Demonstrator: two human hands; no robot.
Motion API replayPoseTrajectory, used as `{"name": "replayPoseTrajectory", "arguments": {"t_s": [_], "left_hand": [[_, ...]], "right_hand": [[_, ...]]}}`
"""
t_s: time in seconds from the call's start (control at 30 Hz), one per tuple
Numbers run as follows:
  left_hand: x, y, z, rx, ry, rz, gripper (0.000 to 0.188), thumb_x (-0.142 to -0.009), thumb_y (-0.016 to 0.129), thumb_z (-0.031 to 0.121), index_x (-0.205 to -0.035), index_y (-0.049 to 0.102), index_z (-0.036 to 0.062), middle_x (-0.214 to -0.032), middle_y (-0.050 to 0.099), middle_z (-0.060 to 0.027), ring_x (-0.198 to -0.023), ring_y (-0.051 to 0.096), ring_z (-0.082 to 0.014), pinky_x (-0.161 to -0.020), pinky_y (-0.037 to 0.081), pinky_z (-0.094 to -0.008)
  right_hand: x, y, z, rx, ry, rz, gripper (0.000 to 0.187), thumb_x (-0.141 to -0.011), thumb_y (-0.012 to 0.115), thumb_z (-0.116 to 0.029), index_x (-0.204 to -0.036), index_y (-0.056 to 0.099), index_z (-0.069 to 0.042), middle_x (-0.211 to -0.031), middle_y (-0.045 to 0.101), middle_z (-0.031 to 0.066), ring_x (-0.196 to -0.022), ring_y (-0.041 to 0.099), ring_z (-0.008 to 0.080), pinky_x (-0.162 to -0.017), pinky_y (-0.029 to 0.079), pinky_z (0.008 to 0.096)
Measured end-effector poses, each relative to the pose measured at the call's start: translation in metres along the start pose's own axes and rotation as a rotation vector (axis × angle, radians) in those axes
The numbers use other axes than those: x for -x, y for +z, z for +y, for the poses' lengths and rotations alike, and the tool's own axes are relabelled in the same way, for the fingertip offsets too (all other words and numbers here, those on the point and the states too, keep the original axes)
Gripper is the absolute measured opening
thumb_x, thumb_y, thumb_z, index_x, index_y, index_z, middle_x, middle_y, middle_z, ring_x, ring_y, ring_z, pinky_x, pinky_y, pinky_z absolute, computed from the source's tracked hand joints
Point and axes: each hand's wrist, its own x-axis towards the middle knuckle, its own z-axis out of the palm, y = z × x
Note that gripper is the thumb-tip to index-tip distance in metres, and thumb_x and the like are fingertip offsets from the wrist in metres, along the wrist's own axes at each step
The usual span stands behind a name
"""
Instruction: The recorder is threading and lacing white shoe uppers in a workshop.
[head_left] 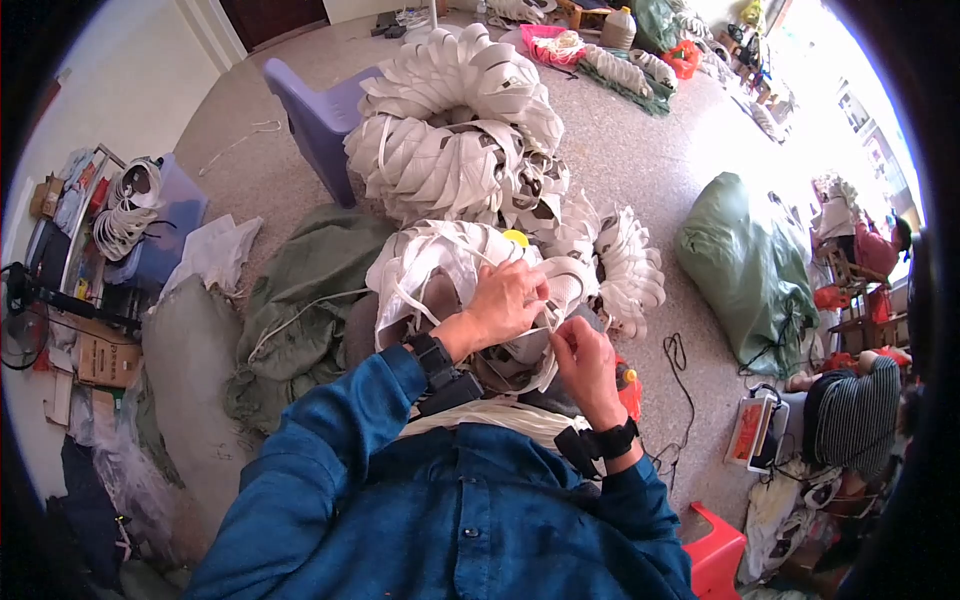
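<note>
In my lap lies a pile of white shoe uppers. My left hand is over it, fingers bent and pinched at a thin white lace by the eyelet edge of one shoe upper. Just to the right and nearer to me, my right hand pinches thumb against forefinger on a part of the same white lace. The fingertips of both hands are close together, and the lace between them is partly hidden. A small round yellow piece shows beyond my left hand.
Large ring-shaped bundles of white shoe uppers are stacked ahead, against a purple plastic chair. Green sacks lie left and right. A black cable runs over the floor; a red stool stands at lower right.
</note>
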Motion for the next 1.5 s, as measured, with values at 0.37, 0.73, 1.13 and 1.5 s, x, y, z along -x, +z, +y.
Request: {"name": "replayPoseTrajectory", "arguments": {"t_s": [0.37, 0.73, 1.13, 1.5], "left_hand": [[0.004, 0.022, 0.002, -0.519, 0.349, 0.201, 0.017, -0.077, 0.068, 0.019, -0.091, 0.065, 0.0115, -0.097, 0.061, -0.0064, -0.098, 0.059, -0.026, -0.09, 0.04, -0.0462], [0.024, 0.014, -0.002, -0.19, 0.309, 0.206, 0.016, -0.076, 0.071, 0.011, -0.091, 0.067, 0.0116, -0.098, 0.059, -0.0041, -0.098, 0.058, -0.0247, -0.096, 0.039, -0.0448], [0.049, -0.01, 0.015, -0.321, 0.372, 0.317, 0.023, -0.08, 0.067, 0.015, -0.102, 0.068, 0.009, -0.113, 0.059, -0.0065, -0.109, 0.054, -0.0258, -0.098, 0.037, -0.0477], [0.02, 0.01, 0.008, -0.333, 0.478, 0.258, 0.012, -0.08, 0.07, 0.017, -0.092, 0.067, 0.0147, -0.091, 0.061, -0.0002, -0.098, 0.057, -0.0205, -0.105, 0.03, -0.0491]], "right_hand": [[-0.004, -0.006, -0.006, 0.204, -0.289, 0.044, 0.008, -0.087, 0.064, -0.009, -0.087, 0.058, -0.004, -0.075, 0.064, 0.0133, -0.074, 0.062, 0.0345, -0.071, 0.045, 0.0423], [-0.002, -0.011, 0.008, -0.611, 0.294, -0.247, 0.017, -0.093, 0.065, -0.013, -0.094, 0.057, 0.002, -0.069, 0.061, 0.0018, -0.058, 0.059, 0.0072, -0.05, 0.044, 0.0259], [0.012, -0.012, -0.003, 0.014, -0.221, 0.015, 0.01, -0.085, 0.061, 0.001, -0.091, 0.054, -0.002, -0.085, 0.056, 0.0161, -0.077, 0.061, 0.0383, -0.065, 0.05, 0.044], [0.006, -0.015, -0.011, -0.798, 0.542, -0.276, 0.024, -0.101, 0.054, -0.023, -0.093, 0.062, -0.002, -0.074, 0.063, 0.0046, -0.055, 0.056, 0.0125, -0.047, 0.044, 0.0276]]}}
